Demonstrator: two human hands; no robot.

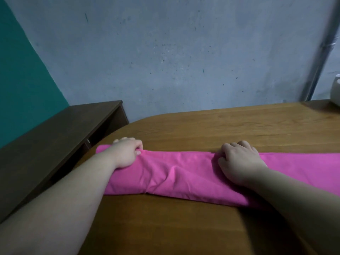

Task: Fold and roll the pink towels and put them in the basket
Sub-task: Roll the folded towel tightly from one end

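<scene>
— One task item logged. Where does it lie?
— Pink towel (176,173): soft matte cloth, folded to a long band and lying crosswise on the table (202,126). It is creased at its middle, and its right end runs out of view.
— Hands?
— Left hand (127,152): on the band's left end, fingers curled over the far edge, thumb pinching the cloth. Right hand (239,161): near the middle, fingers curled close together, gripping the bunched far edge.
— Surroundings?
— Table: brown wood-grain top, rounded corner. Low shelf (60,133): dark brown, flat-topped, just beside the table's left. White rounded container (335,91): far right corner, partly out of view, well apart from the towel. Pipe (320,59): grey, against the scuffed grey wall (147,52). Both forearms cover parts of the towel's near edge.
</scene>
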